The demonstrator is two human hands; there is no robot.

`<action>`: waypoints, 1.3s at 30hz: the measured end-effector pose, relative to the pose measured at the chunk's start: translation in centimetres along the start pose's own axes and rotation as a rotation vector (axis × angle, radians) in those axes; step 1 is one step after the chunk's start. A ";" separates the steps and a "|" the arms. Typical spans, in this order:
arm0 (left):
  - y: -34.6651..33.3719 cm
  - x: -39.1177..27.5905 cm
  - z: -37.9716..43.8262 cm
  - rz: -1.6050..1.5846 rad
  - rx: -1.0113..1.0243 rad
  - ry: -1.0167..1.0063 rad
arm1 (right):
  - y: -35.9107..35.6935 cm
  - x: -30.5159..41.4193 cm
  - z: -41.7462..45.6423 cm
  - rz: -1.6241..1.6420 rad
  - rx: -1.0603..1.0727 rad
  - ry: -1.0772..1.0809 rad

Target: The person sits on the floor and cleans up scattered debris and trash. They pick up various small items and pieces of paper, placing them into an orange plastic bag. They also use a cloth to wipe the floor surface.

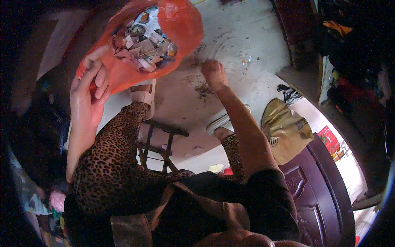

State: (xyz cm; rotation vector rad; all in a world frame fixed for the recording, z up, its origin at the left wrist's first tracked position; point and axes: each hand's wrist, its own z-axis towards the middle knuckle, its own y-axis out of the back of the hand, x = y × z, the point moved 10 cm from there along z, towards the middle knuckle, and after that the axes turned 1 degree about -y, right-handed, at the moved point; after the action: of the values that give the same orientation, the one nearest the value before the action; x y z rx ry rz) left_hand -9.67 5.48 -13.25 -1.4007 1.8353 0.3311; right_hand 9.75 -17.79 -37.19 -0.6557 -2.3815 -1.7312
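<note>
A red plastic bag gapes at the upper left, with paper scraps and other litter inside. My left hand holds the bag's near left edge between thumb and fingers. Low over the floor, to the right of the bag, is my right hand with its fingers curled under. Whether anything is inside that fist is hidden. Dark crumbly dirt lies on the floor just below the right hand. Small bits of debris are scattered farther right.
A wooden stool stands between my legs. My feet wear pale sandals. To the right, a brown paper bag leans by a dark panelled door. A black-and-white striped thing lies behind the paper bag.
</note>
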 end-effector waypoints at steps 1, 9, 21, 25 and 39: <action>-0.1 0.1 -0.2 0.002 -0.026 0.013 | 1.1 -0.6 1.1 0.095 -0.008 -0.082; 0.0 0.3 0.0 -0.023 -0.073 -0.002 | 0.7 -3.8 6.5 0.243 -0.201 -0.451; 0.2 0.4 0.4 0.024 -0.090 -0.050 | 5.6 -20.5 -5.6 0.557 -0.662 -0.581; -0.7 0.9 0.9 0.005 -0.027 -0.021 | 5.7 -27.0 -7.1 0.545 -0.704 -0.792; -0.6 1.8 1.6 0.005 -0.094 -0.030 | 4.5 -26.8 -26.5 0.289 -0.724 -0.951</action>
State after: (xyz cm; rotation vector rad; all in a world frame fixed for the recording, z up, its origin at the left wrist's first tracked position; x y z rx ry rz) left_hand -8.55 5.00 -15.47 -1.4465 1.8195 0.4437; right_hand 31.69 -48.56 -33.69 -2.1988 -1.7547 -2.4699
